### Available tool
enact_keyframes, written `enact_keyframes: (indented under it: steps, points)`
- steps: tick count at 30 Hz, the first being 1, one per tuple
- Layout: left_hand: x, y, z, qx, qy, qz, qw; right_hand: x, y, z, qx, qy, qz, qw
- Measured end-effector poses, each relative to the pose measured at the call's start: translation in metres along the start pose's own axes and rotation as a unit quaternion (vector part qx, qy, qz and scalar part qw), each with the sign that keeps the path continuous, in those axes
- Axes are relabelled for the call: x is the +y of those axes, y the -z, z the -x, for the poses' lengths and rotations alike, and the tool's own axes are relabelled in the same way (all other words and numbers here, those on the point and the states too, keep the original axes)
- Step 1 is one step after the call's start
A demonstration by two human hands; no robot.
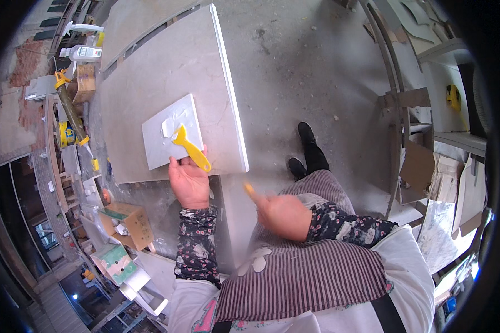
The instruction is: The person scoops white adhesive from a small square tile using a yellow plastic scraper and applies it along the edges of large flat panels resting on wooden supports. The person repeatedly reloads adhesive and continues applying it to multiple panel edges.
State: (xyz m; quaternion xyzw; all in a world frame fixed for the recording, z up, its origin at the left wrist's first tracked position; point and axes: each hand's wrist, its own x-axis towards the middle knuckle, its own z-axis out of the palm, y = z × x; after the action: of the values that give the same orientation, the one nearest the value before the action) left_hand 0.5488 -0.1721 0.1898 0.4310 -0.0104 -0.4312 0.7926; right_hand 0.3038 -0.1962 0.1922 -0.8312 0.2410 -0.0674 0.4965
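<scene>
Paste-spreading looks to be the step in hand; your left hand (190, 180) grips the yellow scraper (190, 147) on the small white tile (172, 136), left of centre; your right hand (283, 213) pinches something orange, too blurred to name; next, probably, draw the white paste (169, 126) evenly across the tile.

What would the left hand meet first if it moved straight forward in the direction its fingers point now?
Probably the small white rectangular tile: the left hand, holding the yellow plastic scraper, points up toward the tile's near edge, almost touching it.
</scene>
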Motion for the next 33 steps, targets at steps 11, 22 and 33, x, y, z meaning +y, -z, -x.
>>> enact_keyframes:
  steps: [11,22,33]
  points:
    - [-0.002,0.001,0.002,-0.008,-0.012,0.036,0.999,-0.02,0.081,-0.079,0.112,0.106,-0.01,0.988]
    - [0.001,-0.001,0.0,-0.041,0.017,0.112,0.993,-0.061,0.049,-0.16,0.003,0.06,0.158,0.986]
    - [0.0,0.0,-0.002,-0.035,-0.011,0.085,0.996,0.003,0.148,-0.067,-0.115,0.053,-0.361,0.924]
